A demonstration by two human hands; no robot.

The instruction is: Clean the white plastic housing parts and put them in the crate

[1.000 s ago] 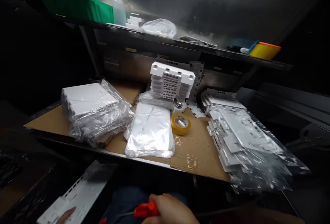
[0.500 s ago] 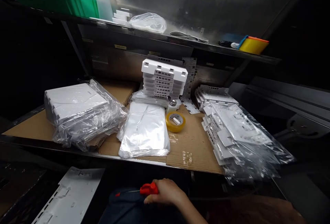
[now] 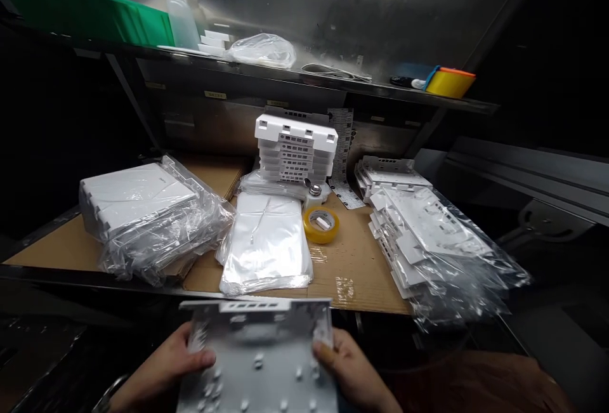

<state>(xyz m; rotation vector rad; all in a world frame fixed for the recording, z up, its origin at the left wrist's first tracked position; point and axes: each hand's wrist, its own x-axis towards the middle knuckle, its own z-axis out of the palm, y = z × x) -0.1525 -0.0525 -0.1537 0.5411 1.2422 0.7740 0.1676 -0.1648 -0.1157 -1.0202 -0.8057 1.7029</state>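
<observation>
A white plastic panel (image 3: 266,349) with small posts and a slotted top edge is held between both hands at the bottom centre, below the bench's front edge. My left hand (image 3: 174,362) grips its left side, thumb on the near face. On its right side is my right hand (image 3: 352,365), fingers closed round the edge. Behind the panel lie a stack of clear bags (image 3: 266,242) and a yellow tape roll (image 3: 321,225). The red-handled tool is out of sight.
Bagged white panels (image 3: 143,197) fill the bench's left; more panels in clear film (image 3: 428,229) lie at right. White housings (image 3: 295,140) are stacked at the back, near a small metal-topped bottle (image 3: 314,192). Above runs a shelf (image 3: 333,80) with a green bin (image 3: 137,19).
The red tool has left view. My left hand has come into view, and both hands now hold the white panel, which was lying at lower left. The view has shifted slightly.
</observation>
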